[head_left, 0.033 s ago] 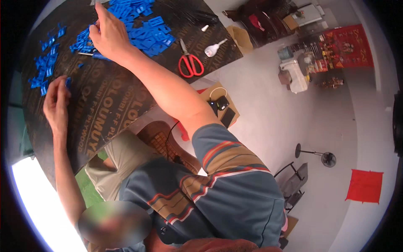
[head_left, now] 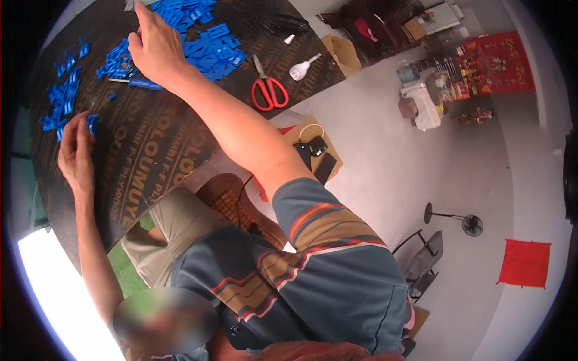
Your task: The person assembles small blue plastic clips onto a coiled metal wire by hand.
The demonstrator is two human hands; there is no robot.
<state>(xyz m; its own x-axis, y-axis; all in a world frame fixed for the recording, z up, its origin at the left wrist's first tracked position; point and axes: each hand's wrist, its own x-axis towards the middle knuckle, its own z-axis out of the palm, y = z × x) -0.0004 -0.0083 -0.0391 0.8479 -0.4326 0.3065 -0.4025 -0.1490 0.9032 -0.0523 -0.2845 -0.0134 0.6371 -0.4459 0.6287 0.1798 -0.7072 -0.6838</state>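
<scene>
At the left of the dark plywood table (head_left: 158,129), my left hand (head_left: 76,157) has its fingers closed on a small blue plastic piece (head_left: 92,124), which shows beside the fingertips. My right hand (head_left: 158,53) reaches over the far part of the table, index finger stretched out and thumb apart; its other fingers are largely hidden. That index fingertip is close to a greyish thing (head_left: 130,5) at the top edge, cut off by the picture. A blue-handled screwdriver (head_left: 144,84) lies below the right wrist. Blue plastic pieces (head_left: 214,51) are heaped beyond and beside this hand.
More blue pieces (head_left: 63,96) lie in a loose row beyond my left hand. Red-handled scissors (head_left: 269,93) and a white bottle with a thin nozzle (head_left: 304,67) lie at the table's right. On the right stands a cardboard-topped stand (head_left: 310,129) bearing small black devices.
The view has shifted slightly, so the table's things appear a little further left. More of the blue piece shows at my left fingertips. My right hand has hardly moved.
</scene>
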